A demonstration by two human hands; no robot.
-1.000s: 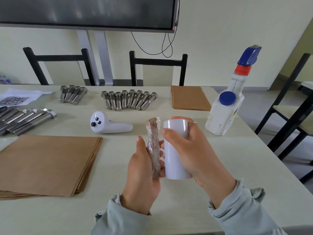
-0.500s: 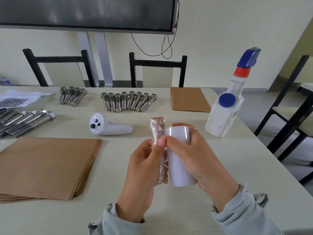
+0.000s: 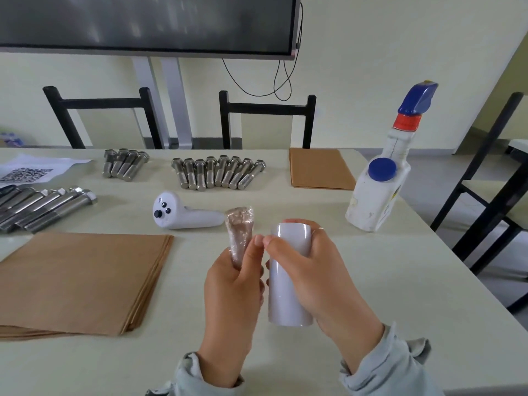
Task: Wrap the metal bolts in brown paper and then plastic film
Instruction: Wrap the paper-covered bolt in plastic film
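Note:
My left hand (image 3: 233, 292) grips a bolt wrapped in brown paper and clear film (image 3: 239, 234), held upright above the table. Beside it my right hand (image 3: 307, 270) holds a white roll of plastic film (image 3: 290, 277), thumb pressed near the roll's upper left edge. A small gap separates the bundle from the roll. A stack of brown paper sheets (image 3: 83, 278) lies at the left. Bare metal bolts lie in a middle row (image 3: 218, 172), a small group (image 3: 125, 164) and a long-bolt group (image 3: 45, 207) at the far left.
A white handheld controller (image 3: 183, 214) lies just beyond my hands. A white spray bottle (image 3: 380, 181) stands at the right, a smaller brown paper stack (image 3: 318, 168) behind it. A QR-code sheet (image 3: 31, 172) lies far left. The table edge (image 3: 457, 270) runs along the right.
The wrapped bolt and the roll have separated slightly, the bolt tilting left. My left thumb has shifted up along the bundle toward my right thumb.

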